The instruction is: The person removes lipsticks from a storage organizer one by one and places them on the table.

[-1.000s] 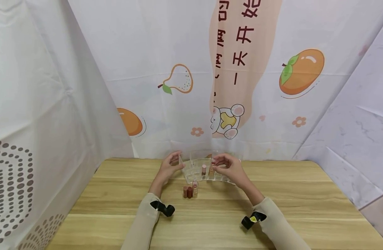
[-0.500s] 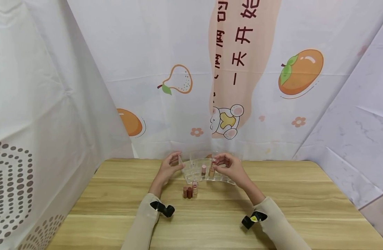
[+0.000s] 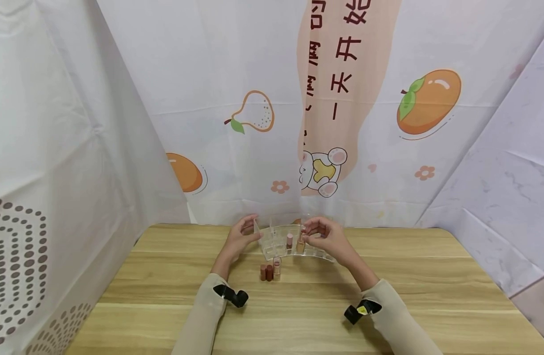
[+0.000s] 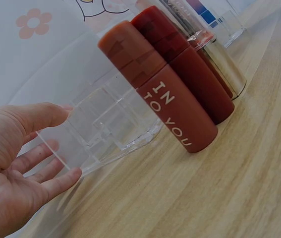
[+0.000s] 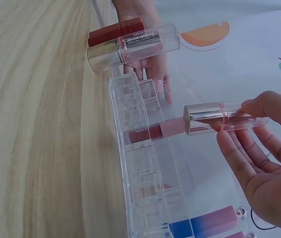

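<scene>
A clear lipstick organizer [image 3: 276, 239] with stepped compartments stands near the back of the table. My left hand [image 3: 241, 240] holds its left end, thumb near the front edge; in the left wrist view, some fingers [image 4: 51, 168] show through the clear plastic. Between thumb and fingers, my right hand [image 5: 269, 153] pinches a lipstick [image 5: 204, 119] with a gold base and clear cap, above the organizer. A lip gloss [image 3: 289, 241] with a pale pink cap stands in a slot just left of it. In the right wrist view, a blue-and-pink tube [image 5: 209, 223] sits farther along the organizer.
In front of the organizer, a brown-pink lip gloss tube [image 4: 175, 109], a dark red tube [image 4: 199, 79] and a clear-capped lipstick [image 3: 277, 269] stand in a row on the wooden table [image 3: 298, 315]. A printed white curtain [image 3: 209, 98] hangs right behind the organizer.
My right hand has shifted only slightly, with the lipstick still pinched over the organizer. The left hand and the row of tubes keep their places.
</scene>
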A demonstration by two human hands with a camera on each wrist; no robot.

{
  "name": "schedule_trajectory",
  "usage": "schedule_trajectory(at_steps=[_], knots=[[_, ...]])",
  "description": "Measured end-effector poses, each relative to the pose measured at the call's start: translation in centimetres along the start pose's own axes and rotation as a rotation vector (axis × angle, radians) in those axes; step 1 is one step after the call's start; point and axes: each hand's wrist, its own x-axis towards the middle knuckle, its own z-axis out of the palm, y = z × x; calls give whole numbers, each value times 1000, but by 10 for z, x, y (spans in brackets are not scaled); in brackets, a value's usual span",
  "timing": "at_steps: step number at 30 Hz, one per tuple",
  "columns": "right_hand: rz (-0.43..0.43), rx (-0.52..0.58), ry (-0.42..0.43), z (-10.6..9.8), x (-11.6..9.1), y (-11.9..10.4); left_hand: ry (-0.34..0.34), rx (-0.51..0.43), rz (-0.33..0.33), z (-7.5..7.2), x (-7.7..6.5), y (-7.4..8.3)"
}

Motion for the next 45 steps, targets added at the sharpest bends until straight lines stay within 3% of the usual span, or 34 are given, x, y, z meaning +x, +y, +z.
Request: schedule_trajectory(at_steps=[45], knots=[[-21, -3, -250, 21, -3, 2, -8, -29, -2, -1, 1, 1]])
